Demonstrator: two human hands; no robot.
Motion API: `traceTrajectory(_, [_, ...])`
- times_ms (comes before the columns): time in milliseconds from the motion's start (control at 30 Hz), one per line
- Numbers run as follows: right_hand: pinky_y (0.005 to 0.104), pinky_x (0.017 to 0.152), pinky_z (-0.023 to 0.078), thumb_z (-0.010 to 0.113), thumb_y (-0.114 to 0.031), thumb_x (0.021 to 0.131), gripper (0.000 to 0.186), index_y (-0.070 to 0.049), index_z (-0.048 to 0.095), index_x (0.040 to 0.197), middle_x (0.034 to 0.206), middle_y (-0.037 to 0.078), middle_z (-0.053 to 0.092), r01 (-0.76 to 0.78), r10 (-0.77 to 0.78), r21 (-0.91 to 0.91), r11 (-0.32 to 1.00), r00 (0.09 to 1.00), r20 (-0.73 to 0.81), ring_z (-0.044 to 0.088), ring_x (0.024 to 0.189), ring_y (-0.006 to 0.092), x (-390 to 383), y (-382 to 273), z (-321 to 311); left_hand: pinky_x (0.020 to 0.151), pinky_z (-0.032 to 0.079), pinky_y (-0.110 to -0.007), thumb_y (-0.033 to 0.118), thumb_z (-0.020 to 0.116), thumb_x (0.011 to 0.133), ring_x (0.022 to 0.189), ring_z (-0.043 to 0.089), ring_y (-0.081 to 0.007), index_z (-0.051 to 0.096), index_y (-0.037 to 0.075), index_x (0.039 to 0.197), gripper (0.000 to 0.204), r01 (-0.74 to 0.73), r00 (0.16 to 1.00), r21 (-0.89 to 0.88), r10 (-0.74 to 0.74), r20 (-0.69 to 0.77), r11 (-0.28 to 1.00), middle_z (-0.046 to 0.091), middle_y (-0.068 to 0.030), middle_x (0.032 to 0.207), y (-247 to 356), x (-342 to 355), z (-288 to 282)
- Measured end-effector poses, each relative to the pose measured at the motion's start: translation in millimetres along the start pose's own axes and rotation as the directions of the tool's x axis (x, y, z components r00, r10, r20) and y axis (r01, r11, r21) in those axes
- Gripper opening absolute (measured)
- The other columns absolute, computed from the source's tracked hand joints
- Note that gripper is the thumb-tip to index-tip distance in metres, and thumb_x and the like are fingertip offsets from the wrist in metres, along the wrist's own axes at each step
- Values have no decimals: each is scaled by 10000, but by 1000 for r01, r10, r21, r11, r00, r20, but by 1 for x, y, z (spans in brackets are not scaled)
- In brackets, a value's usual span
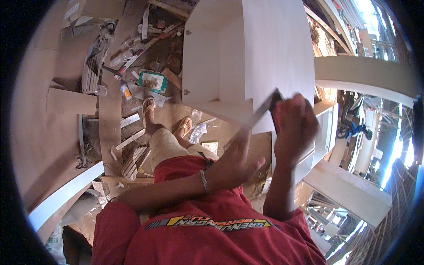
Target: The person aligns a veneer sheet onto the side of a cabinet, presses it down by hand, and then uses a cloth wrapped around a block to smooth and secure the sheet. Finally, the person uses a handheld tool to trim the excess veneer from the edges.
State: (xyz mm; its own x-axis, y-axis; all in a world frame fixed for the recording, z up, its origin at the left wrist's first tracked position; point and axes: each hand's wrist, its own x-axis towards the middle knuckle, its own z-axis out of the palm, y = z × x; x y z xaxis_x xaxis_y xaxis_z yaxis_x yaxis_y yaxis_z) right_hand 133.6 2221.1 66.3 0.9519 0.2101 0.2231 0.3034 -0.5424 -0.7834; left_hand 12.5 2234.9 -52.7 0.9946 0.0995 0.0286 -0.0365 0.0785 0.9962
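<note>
My right hand (293, 130) is closed around a dark, flat tool (274, 98), raised in front of a white cabinet. From it a thin greyish strip (261, 115) slants down to the left; blur hides whether it is a blade or a separate piece. Close to the strip's lower end is my left hand (234, 159), its fingers stretched out and the thumb apart. Whether the fingertips touch the strip I cannot tell. Just beyond my hands stands the white cabinet (280, 57), with an open compartment on its left and metal hinge plates along the edge.
Brown boards (35, 119) cover the left side. Around my feet lie wood offcuts, plastic scraps, a green-edged packet (152, 81) and an orange-labelled bottle (126, 91). Pale panels (353, 70) and a long box-shaped piece (349, 190) stand at right. A motorbike (355, 131) shows farther off.
</note>
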Motion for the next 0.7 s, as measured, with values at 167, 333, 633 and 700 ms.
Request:
traceTrajectory(167, [315,574,444,516,-397,1051,477,-6,655,814,727,70,624,7,9,-90,996,983,185,552,622,135,7,5,9,1269,125,-463,478,518,1021,1544,84,-497,-41,-153,1548,994,35,998,-43,-33,62,998,57,-443,1599,-5,0,-8])
traceTrajectory(333, [315,620,484,482,-359,1065,449,12,640,868,729,83,623,-100,112,-56,993,949,296,596,668,159,19,22,9,1259,168,-458,513,530,1018,1531,151,-500,-64,-156,1541,1036,175,981,-22,-172,90,984,106,-450,1587,-3,9,-20])
traceTrajectory(633, [282,549,385,554,-424,1047,508,1,688,802,604,22,529,-79,75,7,997,966,248,492,582,104,43,13,21,1112,392,-498,451,566,1020,1347,440,-539,241,-151,1435,800,96,994,-15,-95,45,995,381,-455,1401,0,18,-28])
traceTrajectory(700, [276,542,369,564,-421,1044,501,-1,686,800,592,12,508,-50,35,62,997,975,219,477,579,98,41,-3,21,1082,403,-512,488,548,1025,1316,465,-542,279,-153,1397,788,78,997,14,-78,3,997,404,-460,1367,8,14,-30])
